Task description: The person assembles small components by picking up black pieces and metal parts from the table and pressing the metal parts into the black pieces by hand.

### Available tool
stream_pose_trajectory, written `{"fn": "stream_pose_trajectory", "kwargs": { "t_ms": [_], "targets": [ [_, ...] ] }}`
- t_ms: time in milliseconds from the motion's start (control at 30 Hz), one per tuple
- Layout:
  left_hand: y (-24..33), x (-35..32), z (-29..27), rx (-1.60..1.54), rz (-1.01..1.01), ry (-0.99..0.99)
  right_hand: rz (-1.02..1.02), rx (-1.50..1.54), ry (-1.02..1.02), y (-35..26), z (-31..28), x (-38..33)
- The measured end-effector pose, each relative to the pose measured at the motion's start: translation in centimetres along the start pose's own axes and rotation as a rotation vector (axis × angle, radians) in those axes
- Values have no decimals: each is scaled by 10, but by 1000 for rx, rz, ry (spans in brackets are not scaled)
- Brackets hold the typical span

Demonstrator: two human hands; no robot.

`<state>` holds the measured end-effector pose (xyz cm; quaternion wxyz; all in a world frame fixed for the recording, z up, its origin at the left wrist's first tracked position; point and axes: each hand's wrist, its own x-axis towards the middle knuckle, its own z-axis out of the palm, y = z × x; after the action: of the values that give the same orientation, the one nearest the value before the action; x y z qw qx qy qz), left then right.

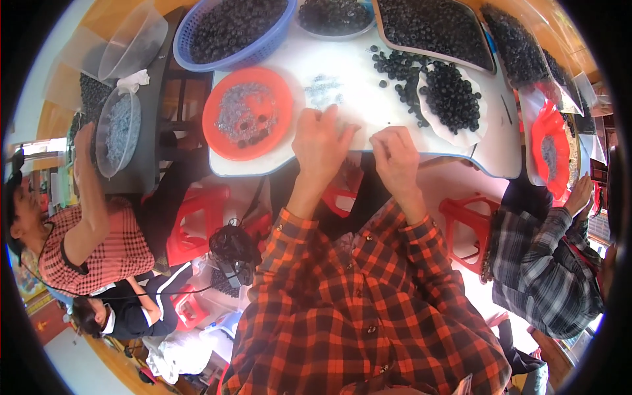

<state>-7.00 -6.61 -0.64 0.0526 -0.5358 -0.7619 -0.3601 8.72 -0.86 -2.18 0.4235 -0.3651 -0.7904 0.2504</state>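
My left hand (321, 141) is over the white table near its front edge, fingers bent down and spread, with the tips beside a scatter of small clear pieces (324, 91). Nothing shows between its fingers. To its right, my right hand (397, 158) is at the table edge with thumb and fingers pinched together; whatever they hold is hidden. A tiny dark speck lies just above its fingertips. Left of my hands, an orange-red plate (212, 135) holds clear pieces and several black ones. At the right, a white scalloped dish (479, 99) is heaped with small black ring-like parts.
Loose black parts (401, 72) lie beside the dish. Behind stand a blue basket (245, 60), a clear bowl (332, 34) and a tray (454, 58), all full of black parts. Co-workers sit at left (99, 243) and right (546, 263). Red stools (469, 227) stand under the table.
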Motion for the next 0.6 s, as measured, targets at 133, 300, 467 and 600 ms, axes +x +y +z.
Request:
{"fn": "stream_pose_trajectory", "kwargs": {
  "t_ms": [133,300,467,600],
  "targets": [
    [-7,13,5,24,74,37,0,-19,-1,1,-1,-1],
    [-2,14,1,67,60,-86,-10,-17,-6,-3,-1,0],
    [2,2,-17,29,23,-88,-19,-11,6,0,-1,-1],
    [-1,-11,-28,-4,-61,-62,-38,-19,7,1,-1,-1]
  ]
}}
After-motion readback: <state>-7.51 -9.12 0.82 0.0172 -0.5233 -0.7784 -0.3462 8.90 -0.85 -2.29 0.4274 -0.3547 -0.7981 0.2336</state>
